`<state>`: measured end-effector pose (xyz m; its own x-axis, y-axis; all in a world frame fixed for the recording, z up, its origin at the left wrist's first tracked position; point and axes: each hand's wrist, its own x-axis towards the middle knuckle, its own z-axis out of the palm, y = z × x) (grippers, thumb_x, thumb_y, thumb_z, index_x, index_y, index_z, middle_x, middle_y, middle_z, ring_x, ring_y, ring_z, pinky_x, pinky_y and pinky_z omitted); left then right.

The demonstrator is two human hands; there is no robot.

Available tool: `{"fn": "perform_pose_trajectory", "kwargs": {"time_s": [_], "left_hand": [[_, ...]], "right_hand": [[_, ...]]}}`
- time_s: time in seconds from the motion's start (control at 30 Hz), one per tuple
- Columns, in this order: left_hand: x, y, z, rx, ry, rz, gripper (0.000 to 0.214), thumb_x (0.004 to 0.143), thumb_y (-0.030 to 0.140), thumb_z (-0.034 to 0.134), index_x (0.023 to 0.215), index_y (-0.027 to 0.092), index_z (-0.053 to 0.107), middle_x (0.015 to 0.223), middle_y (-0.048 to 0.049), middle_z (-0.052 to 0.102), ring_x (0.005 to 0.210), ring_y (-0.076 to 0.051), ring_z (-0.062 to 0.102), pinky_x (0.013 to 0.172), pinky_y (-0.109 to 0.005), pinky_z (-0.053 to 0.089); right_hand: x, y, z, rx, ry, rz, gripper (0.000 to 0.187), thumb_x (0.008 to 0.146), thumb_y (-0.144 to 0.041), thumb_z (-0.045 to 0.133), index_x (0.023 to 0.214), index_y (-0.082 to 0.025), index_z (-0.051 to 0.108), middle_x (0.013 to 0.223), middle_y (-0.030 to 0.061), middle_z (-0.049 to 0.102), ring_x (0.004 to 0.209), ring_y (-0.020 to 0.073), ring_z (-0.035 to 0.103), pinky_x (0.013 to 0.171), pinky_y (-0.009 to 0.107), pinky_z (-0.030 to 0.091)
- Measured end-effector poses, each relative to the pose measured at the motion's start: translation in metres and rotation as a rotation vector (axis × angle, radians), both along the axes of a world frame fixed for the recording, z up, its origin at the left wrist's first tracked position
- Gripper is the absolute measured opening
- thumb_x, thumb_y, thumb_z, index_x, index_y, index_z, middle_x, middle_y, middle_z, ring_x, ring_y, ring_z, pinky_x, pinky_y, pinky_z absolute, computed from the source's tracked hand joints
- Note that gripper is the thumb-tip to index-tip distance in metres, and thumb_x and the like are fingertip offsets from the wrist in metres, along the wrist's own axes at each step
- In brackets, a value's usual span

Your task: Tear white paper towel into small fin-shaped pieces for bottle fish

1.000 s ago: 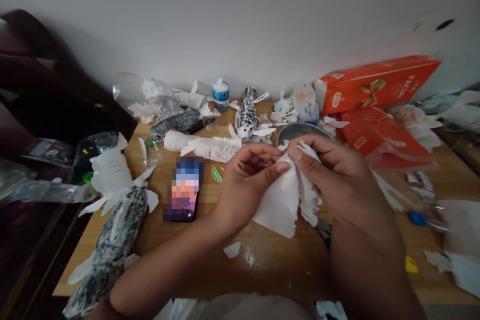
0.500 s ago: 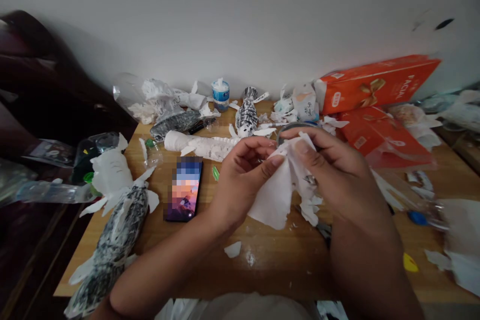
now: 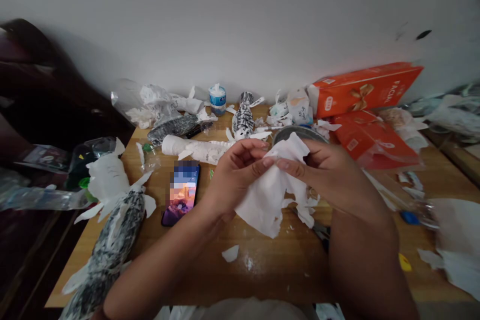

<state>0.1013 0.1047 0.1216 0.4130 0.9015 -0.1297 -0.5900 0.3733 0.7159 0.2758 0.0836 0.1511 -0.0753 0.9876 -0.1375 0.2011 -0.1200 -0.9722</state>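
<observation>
A torn sheet of white tissue paper hangs between my two hands above the wooden table. My left hand pinches its upper left part between thumb and fingers. On the other side, my right hand grips it too, thumb tip close to the left thumb, and a corner sticks up over the fingers. Behind the hands shows the rim of a grey bowl, its inside mostly hidden. Torn paper bits lie beneath the right hand, beside dark-handled scissors, partly covered by the arm.
A phone lies left of my hands. Paper-covered fish-like figures, one black-and-white at left and another at the back, rest on the table. Orange bags stand at back right, near a blue-labelled bottle piece.
My right hand has turned and shifted left, so both thumbs now meet near the paper's top. More of the sheet is spread out below, and the bowl's rim shows more.
</observation>
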Motion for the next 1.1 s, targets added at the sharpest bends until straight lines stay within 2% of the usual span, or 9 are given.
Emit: {"fn": "perform_pose_trajectory", "kwargs": {"time_s": [0.2, 0.4, 0.57, 0.67, 0.77, 0.9, 1.1], "left_hand": [[-0.002, 0.001, 0.0, 0.029, 0.084, 0.056, 0.038, 0.066, 0.022, 0.09, 0.097, 0.022, 0.068, 0.09, 0.0034, 0.064, 0.075, -0.008, 0.061, 0.069, -0.02, 0.051], [-0.008, 0.005, 0.002, 0.052, 0.103, -0.08, 0.036, 0.069, 0.02, 0.088, 0.099, 0.02, 0.067, 0.083, 0.0016, 0.066, 0.072, -0.01, 0.062, 0.067, -0.021, 0.05], [-0.013, 0.008, 0.006, 0.024, 0.106, -0.158, 0.035, 0.071, 0.017, 0.086, 0.101, 0.021, 0.068, 0.086, -0.0003, 0.071, 0.07, -0.011, 0.066, 0.066, -0.022, 0.053], [-0.015, 0.008, 0.007, -0.019, 0.057, -0.202, 0.035, 0.071, 0.015, 0.086, 0.1, 0.02, 0.068, 0.089, -0.001, 0.073, 0.069, -0.011, 0.068, 0.064, -0.022, 0.055], [-0.014, 0.006, 0.008, -0.053, 0.031, -0.219, 0.034, 0.071, 0.015, 0.086, 0.099, 0.02, 0.068, 0.088, -0.0011, 0.075, 0.067, -0.012, 0.069, 0.062, -0.022, 0.056], [-0.014, 0.006, 0.008, -0.111, 0.024, -0.226, 0.033, 0.07, 0.014, 0.086, 0.097, 0.019, 0.068, 0.085, -0.0013, 0.075, 0.064, -0.012, 0.069, 0.059, -0.022, 0.056], [-0.013, 0.009, 0.005, -0.14, 0.009, -0.226, 0.032, 0.069, 0.015, 0.088, 0.093, 0.019, 0.069, 0.081, -0.0001, 0.075, 0.063, -0.011, 0.069, 0.06, -0.021, 0.055]], "right_hand": [[0.003, 0.0, -0.002, 0.006, -0.031, 0.022, 0.029, 0.078, -0.052, 0.079, 0.092, -0.027, 0.074, 0.08, 0.0012, 0.071, 0.065, 0.0176, 0.064, 0.052, 0.026, 0.051], [0.001, 0.003, -0.003, 0.0, 0.001, 0.037, 0.026, 0.08, -0.048, 0.078, 0.093, -0.027, 0.072, 0.082, -0.0004, 0.071, 0.069, 0.0159, 0.065, 0.056, 0.025, 0.053], [0.002, 0.005, -0.003, -0.001, -0.013, 0.056, 0.031, 0.08, -0.052, 0.076, 0.094, -0.024, 0.072, 0.084, 0.0017, 0.073, 0.07, 0.0182, 0.067, 0.057, 0.027, 0.054], [0.005, 0.004, -0.007, -0.03, 0.066, 0.085, 0.031, 0.081, -0.051, 0.076, 0.1, -0.026, 0.073, 0.086, 0.0, 0.073, 0.068, 0.0166, 0.066, 0.057, 0.026, 0.054], [0.007, 0.005, -0.01, -0.069, 0.142, 0.117, 0.03, 0.082, -0.049, 0.076, 0.102, -0.026, 0.073, 0.083, -0.0013, 0.071, 0.066, 0.0147, 0.065, 0.056, 0.024, 0.051], [0.005, 0.006, -0.013, -0.088, 0.179, 0.115, 0.023, 0.084, -0.046, 0.075, 0.095, -0.026, 0.071, 0.08, -0.003, 0.069, 0.065, 0.0126, 0.063, 0.055, 0.022, 0.049], [0.005, 0.006, -0.014, -0.058, 0.115, 0.095, 0.029, 0.085, -0.051, 0.072, 0.099, -0.026, 0.068, 0.085, -0.0009, 0.068, 0.069, 0.0151, 0.065, 0.056, 0.023, 0.051]]}}
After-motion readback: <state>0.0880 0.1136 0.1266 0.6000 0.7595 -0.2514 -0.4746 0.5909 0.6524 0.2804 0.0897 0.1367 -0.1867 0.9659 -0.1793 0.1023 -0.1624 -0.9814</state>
